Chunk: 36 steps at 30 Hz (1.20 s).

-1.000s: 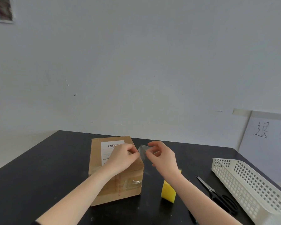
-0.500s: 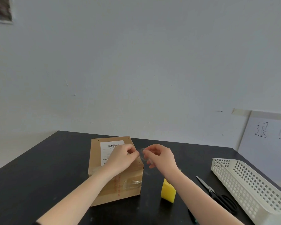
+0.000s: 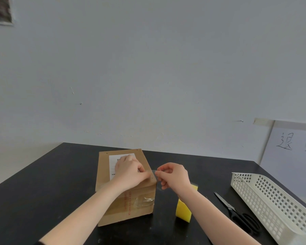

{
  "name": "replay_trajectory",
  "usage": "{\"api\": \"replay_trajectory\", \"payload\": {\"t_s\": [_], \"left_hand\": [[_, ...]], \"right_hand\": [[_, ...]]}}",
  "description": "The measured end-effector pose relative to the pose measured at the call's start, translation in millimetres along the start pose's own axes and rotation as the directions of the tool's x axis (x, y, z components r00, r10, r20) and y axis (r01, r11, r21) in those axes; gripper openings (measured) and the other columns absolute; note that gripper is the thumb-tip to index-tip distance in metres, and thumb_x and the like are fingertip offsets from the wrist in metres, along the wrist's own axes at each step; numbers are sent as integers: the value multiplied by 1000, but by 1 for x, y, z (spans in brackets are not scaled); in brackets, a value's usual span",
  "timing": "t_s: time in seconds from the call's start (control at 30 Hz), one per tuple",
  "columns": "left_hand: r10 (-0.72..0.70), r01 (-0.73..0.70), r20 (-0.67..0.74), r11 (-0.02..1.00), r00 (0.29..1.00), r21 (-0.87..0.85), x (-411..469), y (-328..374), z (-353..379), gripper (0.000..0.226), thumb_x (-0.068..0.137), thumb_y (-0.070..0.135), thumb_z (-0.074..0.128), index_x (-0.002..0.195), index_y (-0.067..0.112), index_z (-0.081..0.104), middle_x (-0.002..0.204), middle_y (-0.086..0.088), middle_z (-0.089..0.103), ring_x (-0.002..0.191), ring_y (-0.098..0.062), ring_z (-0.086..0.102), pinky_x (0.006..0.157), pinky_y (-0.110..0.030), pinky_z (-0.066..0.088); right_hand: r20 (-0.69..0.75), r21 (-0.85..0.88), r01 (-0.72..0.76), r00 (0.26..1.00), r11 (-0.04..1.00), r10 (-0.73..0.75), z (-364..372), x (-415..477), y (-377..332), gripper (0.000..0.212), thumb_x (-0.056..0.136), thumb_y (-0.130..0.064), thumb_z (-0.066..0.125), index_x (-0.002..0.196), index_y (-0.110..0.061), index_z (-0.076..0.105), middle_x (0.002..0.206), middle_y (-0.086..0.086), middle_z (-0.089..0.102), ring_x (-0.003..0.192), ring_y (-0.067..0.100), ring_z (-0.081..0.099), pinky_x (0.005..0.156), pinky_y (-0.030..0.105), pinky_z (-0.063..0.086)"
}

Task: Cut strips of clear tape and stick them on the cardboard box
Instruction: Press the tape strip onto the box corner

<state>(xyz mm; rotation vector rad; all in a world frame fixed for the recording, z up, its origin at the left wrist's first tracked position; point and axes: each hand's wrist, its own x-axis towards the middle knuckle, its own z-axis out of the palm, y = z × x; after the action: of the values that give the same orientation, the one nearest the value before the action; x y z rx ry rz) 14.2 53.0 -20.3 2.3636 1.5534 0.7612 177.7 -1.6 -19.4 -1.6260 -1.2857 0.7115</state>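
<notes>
Moved: both hands lower than a second ago; tape strip (image 3: 155,174) now down from mid-air at top right edge of cardboard box (image 3: 104,172).
Left hand (image 3: 129,171): on box top, over white label (image 3: 112,165); fingers curled, pinning strip end to cardboard.
Right hand (image 3: 173,175): just beside box's right edge; fingers pinch strip's other end.
Box: on black bench (image 3: 42,191); old clear tape (image 3: 145,200) on front face.
Rest: yellow block (image 3: 183,210) near box, scissors (image 3: 237,216), white basket (image 3: 254,188) farther right.
</notes>
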Motion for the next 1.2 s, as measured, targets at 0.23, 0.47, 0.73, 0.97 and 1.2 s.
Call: {"api": "replay_trajectory", "payload": {"t_s": [0.23, 0.47, 0.73, 0.97, 1.2], "left_hand": [[-28, 26, 28, 999, 999, 43, 1, -3, 3, 28, 80, 62, 59, 88, 37, 50, 118, 7, 45, 123, -19, 35, 107, -41, 31], [-15, 18, 86, 1000, 996, -24, 4, 8, 4, 16, 87, 37, 57, 98, 38, 46, 115, 7, 44, 126, -22, 35, 113, -52, 23], [-27, 24, 35, 995, 999, 98, 4, 15, 16, 18, 96, 37, 40, 110, 28, 47, 130, 2, 40, 131, -22, 31, 116, -59, 8], [6, -8, 12, 986, 1000, 164, 4, 14, 19, 20, 98, 39, 37, 111, 29, 47, 132, 5, 41, 129, -19, 35, 115, -58, 11], [61, -58, -3, 965, 998, 254, 1, 12, 23, 24, 101, 33, 32, 120, 25, 44, 136, 1, 40, 131, -20, 36, 117, -57, 15]], "right_hand": [[16, -27, -15, 1000, 1000, 15, 2, 0, 5, 15, 85, -23, 72, 99, -17, 68, 74, 6, 72, 53, 9, 62, 55, 22, 57], [-1, 11, -23, 1000, 1000, 23, 5, 0, 3, 15, 90, -25, 66, 104, -19, 66, 82, 4, 71, 59, 11, 64, 53, 21, 57], [-18, -87, -25, 1000, 996, 23, 15, 3, 5, 17, 94, -30, 58, 108, -21, 63, 88, 2, 69, 59, 14, 65, 55, 23, 59], [-4, -182, -1, 1000, 983, 0, 24, 2, 10, 22, 99, -33, 50, 116, -22, 60, 96, 1, 68, 58, 13, 65, 51, 15, 53], [18, -180, -22, 999, 983, 26, 28, 0, 13, 24, 101, -32, 47, 119, -22, 58, 95, 1, 67, 60, 11, 64, 48, 12, 50]]}}
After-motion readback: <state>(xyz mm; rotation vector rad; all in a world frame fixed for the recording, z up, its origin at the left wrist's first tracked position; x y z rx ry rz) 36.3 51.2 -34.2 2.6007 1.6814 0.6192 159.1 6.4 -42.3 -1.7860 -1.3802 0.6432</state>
